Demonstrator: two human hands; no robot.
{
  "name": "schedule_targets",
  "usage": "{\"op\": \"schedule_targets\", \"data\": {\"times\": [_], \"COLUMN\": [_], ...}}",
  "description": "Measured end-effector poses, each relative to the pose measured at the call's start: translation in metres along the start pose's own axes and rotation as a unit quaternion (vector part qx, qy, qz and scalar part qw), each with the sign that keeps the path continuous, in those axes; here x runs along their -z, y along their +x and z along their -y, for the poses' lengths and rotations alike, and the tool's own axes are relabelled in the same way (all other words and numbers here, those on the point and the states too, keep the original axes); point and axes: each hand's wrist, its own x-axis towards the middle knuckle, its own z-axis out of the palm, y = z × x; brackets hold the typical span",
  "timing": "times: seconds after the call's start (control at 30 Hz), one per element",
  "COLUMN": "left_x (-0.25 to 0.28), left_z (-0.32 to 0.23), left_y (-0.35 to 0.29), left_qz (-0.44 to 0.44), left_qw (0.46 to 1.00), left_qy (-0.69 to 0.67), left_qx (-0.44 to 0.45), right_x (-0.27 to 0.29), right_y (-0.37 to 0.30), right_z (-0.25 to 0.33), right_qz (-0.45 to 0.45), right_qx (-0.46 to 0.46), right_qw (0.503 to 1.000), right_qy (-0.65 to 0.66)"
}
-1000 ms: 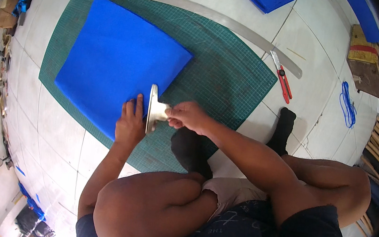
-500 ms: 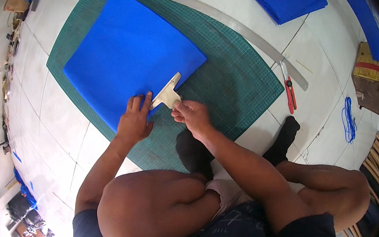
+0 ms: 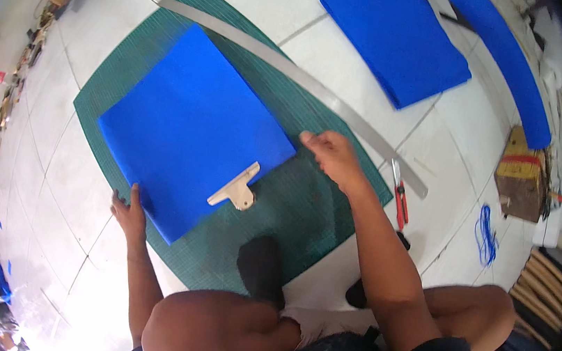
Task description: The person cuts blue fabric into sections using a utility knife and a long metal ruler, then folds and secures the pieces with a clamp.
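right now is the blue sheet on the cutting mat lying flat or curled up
Flat. The blue sheet lies spread on the green cutting mat, no edge lifted; the left hand touches its near corner, and a metal scraper rests on its edge.

A flat blue sheet (image 3: 191, 133) lies askew on a green mat (image 3: 320, 201), with a metal scraper (image 3: 236, 187) resting across its near edge, handle on the mat.

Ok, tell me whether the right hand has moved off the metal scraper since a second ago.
Yes. The right hand has left the metal scraper and gone up and to the right across the green cutting mat, toward the long steel ruler.
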Motion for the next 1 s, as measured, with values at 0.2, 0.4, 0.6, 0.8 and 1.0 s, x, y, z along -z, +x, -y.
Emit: {"op": "schedule_targets", "data": {"times": [0.2, 0.4, 0.6, 0.8, 1.0], "left_x": [-0.006, -0.017, -0.026, -0.036, -0.012], "left_z": [0.006, 0.004, 0.042, 0.021, 0.003], "left_y": [0.001, 0.005, -0.002, -0.025, -0.027], "left_qz": [0.216, 0.243, 0.103, 0.118, 0.105], "left_qw": [0.942, 0.894, 0.954, 0.937, 0.93], "left_qy": [-0.188, -0.305, -0.207, -0.247, -0.267], "left_qx": [0.177, 0.22, 0.194, 0.218, 0.231], "right_x": [-0.041, -0.068, -0.078, -0.066, -0.071], "right_y": [0.043, 0.067, 0.058, 0.06, 0.06], "right_z": [-0.005, -0.02, 0.0, 0.009, 0.011], "right_qz": [-0.011, -0.016, 0.064, 0.072, 0.071], "right_qx": [0.08, 0.09, 0.068, 0.055, 0.085], "right_qw": [0.98, 0.983, 0.989, 0.987, 0.978], "right_qy": [-0.18, -0.16, -0.114, -0.136, -0.177]}}
